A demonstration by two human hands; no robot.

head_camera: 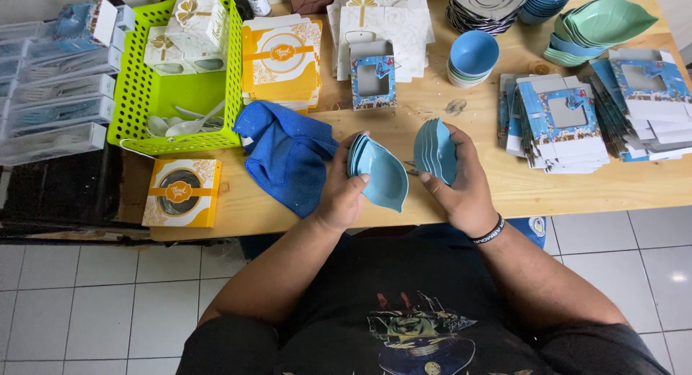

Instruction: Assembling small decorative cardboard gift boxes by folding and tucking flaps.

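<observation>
Left hand (340, 195) closed around a nested stack of smooth, leaf-shaped blue plates (378, 173), thumb on the top plate; right hand (461, 184) clasped on a second stack of leaf plates (435, 150) held on edge. Both stacks sit above the wooden table's (432, 115) near edge, beside a soft, rumpled blue cloth (285, 152) and a perforated green plastic basket (133, 94).

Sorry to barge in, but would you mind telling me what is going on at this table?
A person at a wooden table holds a small stack of blue leaf-shaped dishes in each hand. The left hand grips one stack, the right hand another stack, held on edge. A blue cloth lies beside them, with a green basket and flat blue boxes farther out.
</observation>
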